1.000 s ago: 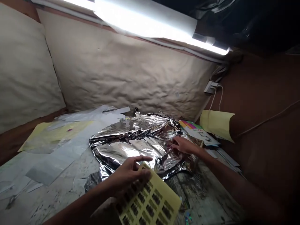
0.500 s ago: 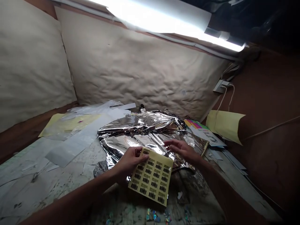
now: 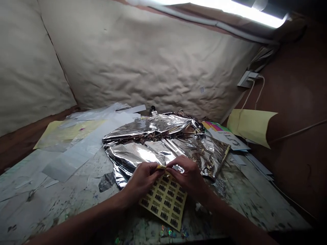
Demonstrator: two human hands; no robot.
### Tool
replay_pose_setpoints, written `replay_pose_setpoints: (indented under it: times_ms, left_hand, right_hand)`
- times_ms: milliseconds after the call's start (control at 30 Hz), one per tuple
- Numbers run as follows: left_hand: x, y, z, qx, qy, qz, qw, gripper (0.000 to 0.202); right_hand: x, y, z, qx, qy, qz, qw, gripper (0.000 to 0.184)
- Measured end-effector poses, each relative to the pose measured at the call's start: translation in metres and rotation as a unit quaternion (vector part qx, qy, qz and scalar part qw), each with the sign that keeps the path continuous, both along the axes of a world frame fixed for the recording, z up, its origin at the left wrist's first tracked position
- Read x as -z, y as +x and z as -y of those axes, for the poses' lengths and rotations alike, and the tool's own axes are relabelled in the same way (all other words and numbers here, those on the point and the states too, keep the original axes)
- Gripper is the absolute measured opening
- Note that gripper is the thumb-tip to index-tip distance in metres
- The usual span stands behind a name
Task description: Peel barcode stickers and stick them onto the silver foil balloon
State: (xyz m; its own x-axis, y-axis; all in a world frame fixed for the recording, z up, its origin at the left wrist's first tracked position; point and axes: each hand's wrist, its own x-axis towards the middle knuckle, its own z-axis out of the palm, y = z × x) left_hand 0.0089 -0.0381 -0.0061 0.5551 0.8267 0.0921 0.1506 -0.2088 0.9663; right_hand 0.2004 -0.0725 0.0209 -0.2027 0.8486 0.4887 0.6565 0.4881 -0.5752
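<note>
A yellow sheet of barcode stickers (image 3: 165,202) hangs below my hands, over the near edge of a crumpled silver foil sheet or bag (image 3: 163,143). My left hand (image 3: 143,180) pinches the sheet's top edge. My right hand (image 3: 185,175) pinches the same edge right next to it, and the paper there is bent over. Both hands hide the top of the sheet. The foil lies just beyond my fingers, and its far end has a small dark nozzle-like part (image 3: 153,110).
Small holographic scraps (image 3: 168,233) lie on the worn, paint-stained tabletop (image 3: 63,190). Plastic sheets and yellow paper (image 3: 68,132) lie at left, and a colourful booklet (image 3: 224,136) at right. A yellow paper (image 3: 250,124) hangs by a wall socket (image 3: 246,79).
My right hand has moved left off the foil and taken the sheet's top edge. Both hands are now together, and the sheet's top edge is bent over.
</note>
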Motion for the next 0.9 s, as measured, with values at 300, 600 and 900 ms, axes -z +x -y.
replay_pose_setpoints:
  times_ms: [300, 600, 900]
  left_hand:
    - [-0.0029, 0.0034, 0.0085, -0.020, 0.126, -0.057, 0.990, 0.024]
    - [-0.0013, 0.0029, 0.0085, -0.035, 0.104, -0.085, 0.990, 0.030]
    - [0.0002, 0.0027, 0.0066, -0.034, 0.150, -0.075, 0.985, 0.023]
  right_hand:
    - [0.0012, 0.0012, 0.0013, -0.003, -0.105, -0.092, 0.990, 0.011]
    - [0.0044, -0.0014, 0.0074, 0.008, -0.046, -0.048, 0.998, 0.002]
    - [0.0080, -0.0012, 0.0047, -0.004, -0.064, -0.046, 0.997, 0.009]
